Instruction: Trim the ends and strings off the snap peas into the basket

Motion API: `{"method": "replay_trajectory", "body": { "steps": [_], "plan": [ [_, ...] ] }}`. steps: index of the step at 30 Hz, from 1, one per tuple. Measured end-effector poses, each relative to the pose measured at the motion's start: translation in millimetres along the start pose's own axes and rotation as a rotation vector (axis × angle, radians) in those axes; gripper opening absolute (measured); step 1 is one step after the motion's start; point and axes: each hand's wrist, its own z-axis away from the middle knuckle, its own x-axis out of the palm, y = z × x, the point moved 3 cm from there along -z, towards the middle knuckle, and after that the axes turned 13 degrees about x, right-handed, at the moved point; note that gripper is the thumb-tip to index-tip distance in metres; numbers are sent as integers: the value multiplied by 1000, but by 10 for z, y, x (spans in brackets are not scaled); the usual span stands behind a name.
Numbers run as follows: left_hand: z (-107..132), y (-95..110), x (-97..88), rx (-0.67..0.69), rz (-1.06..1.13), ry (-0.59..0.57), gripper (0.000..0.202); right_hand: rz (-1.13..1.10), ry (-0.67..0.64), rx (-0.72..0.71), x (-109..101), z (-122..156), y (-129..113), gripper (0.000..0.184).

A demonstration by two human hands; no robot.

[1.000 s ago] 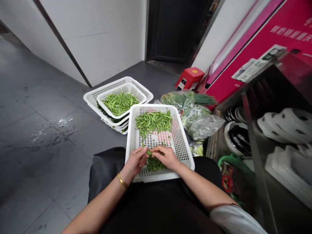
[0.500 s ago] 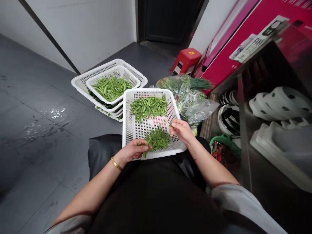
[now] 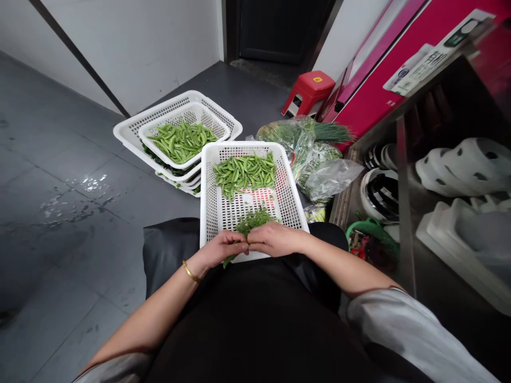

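Observation:
A white perforated basket (image 3: pixel 293 205) rests on my lap. At its far end lies a pile of green pea pods (image 3: pixel 244 173), and a heap of thin green trimmings (image 3: pixel 255 219) lies near its front edge. My left hand (image 3: pixel 221 248), with a gold bangle on the wrist, is closed on one green pea pod (image 3: pixel 229 259) just over the basket's front rim. My right hand (image 3: pixel 273 239) meets it fingertip to fingertip and pinches the same pod's end.
A stack of white baskets (image 3: pixel 131 127) with more pods (image 3: pixel 181 141) stands on the grey floor to the left. Plastic bags of greens (image 3: pixel 319 159) lie to the right. A red stool (image 3: pixel 309 90), a pink cabinet and a metal shelf with white dishes (image 3: pixel 463 170) stand beyond.
My right hand has come back from the basket's right side to the pod in my left hand. Both hands now meet at the front rim.

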Motion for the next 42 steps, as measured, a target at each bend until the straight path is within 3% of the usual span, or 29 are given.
{"method": "replay_trajectory", "body": {
  "steps": [4, 7, 14, 19, 23, 25, 28, 31, 34, 39, 42],
  "plan": [
    [-91, -83, 23, 90, 271, 406, 28, 124, 190, 350, 109, -157, 61, 30],
    [-127, -142, 20, 189, 279, 619, 26, 207, 271, 547, 233, -269, 43, 33],
    [-115, -201, -49, 303, 43, 731, 28, 281, 320, 569, 310, -311, -50, 33],
    [-110, -156, -164, 222, 261, 775, 29, 234, 311, 466, 260, -146, -144, 36],
    [-79, -83, -225, 121, 444, 603, 33, 130, 121, 345, 86, 151, -22, 29],
    [-63, -70, -184, 58, 463, 473, 34, 154, 59, 371, 4, 237, 53, 30],
    [-51, -80, -78, -4, 404, 324, 37, 270, 190, 473, -83, 184, 63, 37],
    [-37, -72, -6, -20, 274, 198, 43, 357, 194, 271, -43, 5, -63, 27],
    [0, 0, -21, 23, -114, 104, 39, 408, 91, 126, 31, -75, -134, 25],
    [47, 158, 3, 395, -1147, -84, 30, 375, -30, 238, 150, -59, -134, 25],
    [51, 118, 33, 502, -1397, -188, 28, 231, -1, 325, 221, -114, -101, 22]
  ]
}}
